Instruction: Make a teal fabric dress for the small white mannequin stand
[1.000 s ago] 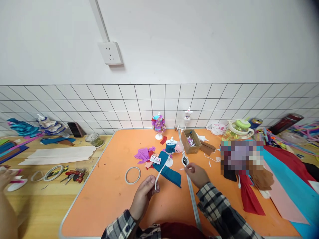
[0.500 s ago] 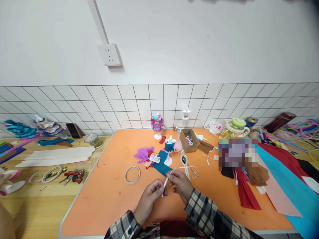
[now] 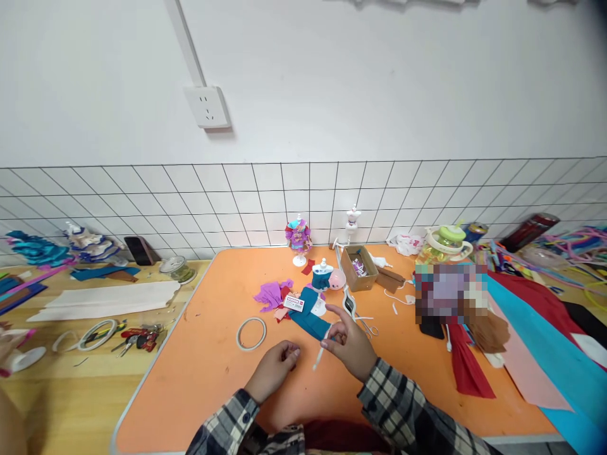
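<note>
My right hand (image 3: pixel 349 344) pinches a slim white stick (image 3: pixel 319 359), its lower end pointing down and toward my left hand; its exact kind is unclear. My left hand (image 3: pixel 275 370) is apart from the stick, its fingers curled in and the thumb against them, with nothing visible in the grip. Just beyond the right hand lies teal cloth (image 3: pixel 308 319) with a white label card (image 3: pixel 294 303) on it. Behind the cloth stands a small white dress form (image 3: pixel 322 275) wrapped in teal. A roll of tape (image 3: pixel 251 333) lies left of the cloth.
Purple cloth (image 3: pixel 271 296), scissors (image 3: pixel 368 327) and a cardboard box (image 3: pixel 359 268) are on the orange table (image 3: pixel 190 379). A dressed form (image 3: pixel 298 239) stands near the tiled wall. To the right are a jug (image 3: pixel 446 245) and fabric sheets (image 3: pixel 526 360); keys (image 3: pixel 142 338) lie left.
My left hand has let go of the white stick and moved slightly left. My right hand has moved a little right and down, keeping the stick, and its index finger has lifted.
</note>
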{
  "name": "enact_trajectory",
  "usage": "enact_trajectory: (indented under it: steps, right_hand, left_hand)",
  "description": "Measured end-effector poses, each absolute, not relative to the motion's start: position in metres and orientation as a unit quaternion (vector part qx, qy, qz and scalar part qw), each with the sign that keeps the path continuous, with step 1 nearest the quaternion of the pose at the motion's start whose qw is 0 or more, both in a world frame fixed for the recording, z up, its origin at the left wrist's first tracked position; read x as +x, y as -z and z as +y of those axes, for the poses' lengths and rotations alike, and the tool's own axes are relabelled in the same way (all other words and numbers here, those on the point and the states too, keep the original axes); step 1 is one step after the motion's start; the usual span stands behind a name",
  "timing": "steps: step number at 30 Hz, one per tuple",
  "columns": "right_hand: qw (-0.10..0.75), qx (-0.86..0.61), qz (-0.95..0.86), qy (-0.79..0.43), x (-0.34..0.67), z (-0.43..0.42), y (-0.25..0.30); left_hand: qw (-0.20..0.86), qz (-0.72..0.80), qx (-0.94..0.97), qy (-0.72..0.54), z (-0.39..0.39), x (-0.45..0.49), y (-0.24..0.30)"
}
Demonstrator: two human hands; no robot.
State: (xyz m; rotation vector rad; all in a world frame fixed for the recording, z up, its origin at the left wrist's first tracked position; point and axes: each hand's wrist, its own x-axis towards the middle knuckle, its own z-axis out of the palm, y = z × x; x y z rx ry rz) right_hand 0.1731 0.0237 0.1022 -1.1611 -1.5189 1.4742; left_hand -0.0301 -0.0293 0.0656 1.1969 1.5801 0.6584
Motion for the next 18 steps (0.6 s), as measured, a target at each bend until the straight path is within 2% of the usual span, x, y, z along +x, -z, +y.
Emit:
enact_trajectory:
  steps: [4, 8, 13, 18]
  right_hand:
    - [0.265, -0.430, -0.616, -0.604, 0.197, 0.038, -0.090]
    - [0.269, -0.433, -0.595, -0.622, 0.217, 0.046, -0.069]
    - [0.244, -0.435, -0.596, -0.630, 0.219, 0.041, -0.064]
    - [0.184, -0.430, -0.732, -0.496, 0.204, 0.024, -0.084]
  left_hand:
    - [0.388, 0.620, 0.620, -0.284, -0.037, -0.020, -0.069]
    - [0.315, 0.575, 0.706, -0.269, -0.043, -0.007, -0.078]
    - [0.373, 0.565, 0.670, -0.304, -0.039, 0.008, -0.093]
    - [0.501, 0.558, 0.578, -0.322, -0.027, 0.025, -0.098]
